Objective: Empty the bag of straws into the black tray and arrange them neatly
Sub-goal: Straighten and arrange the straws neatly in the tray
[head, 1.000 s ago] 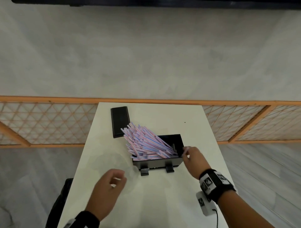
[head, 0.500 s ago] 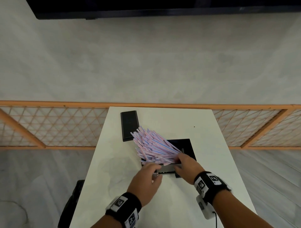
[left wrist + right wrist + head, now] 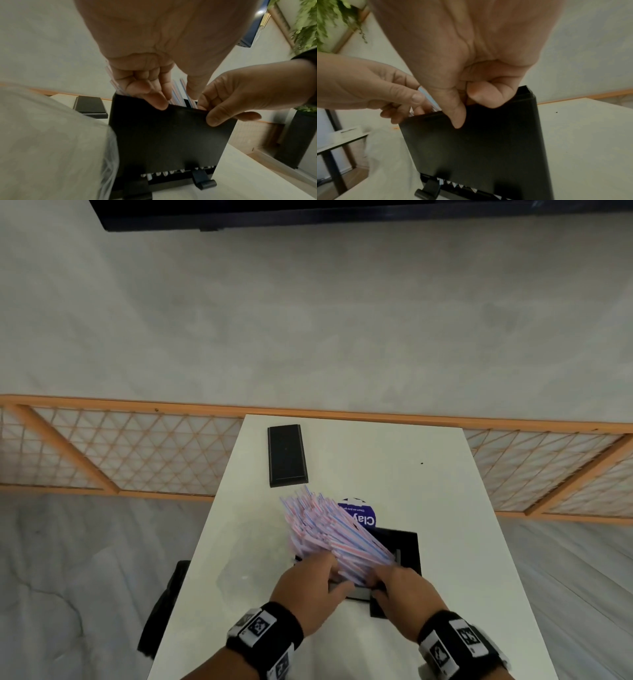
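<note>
The black tray (image 3: 407, 546) stands on the white table (image 3: 376, 453), its front wall (image 3: 168, 136) facing me. Pink and blue straws (image 3: 325, 525) fan out of it toward the far left, and several ends show in the slot at its base (image 3: 164, 173). My left hand (image 3: 329, 571) reaches over the near rim, its curled fingers and thumb gripping the straws' near ends (image 3: 176, 92). My right hand (image 3: 383, 580) pinches the front wall (image 3: 488, 142): the thumb (image 3: 456, 119) lies outside and the fingers curl over the rim. The clear empty bag (image 3: 246, 570) lies left of the tray.
A black lid (image 3: 287, 455) lies at the table's far left. A round blue label (image 3: 361, 513) shows behind the straws. An orange lattice rail (image 3: 102, 453) runs behind the table. A dark chair (image 3: 164, 604) stands at the near left edge.
My left hand has come in from the near left to the tray's rim and taken hold of the straws. My right hand has shifted from the tray's right corner to its front wall.
</note>
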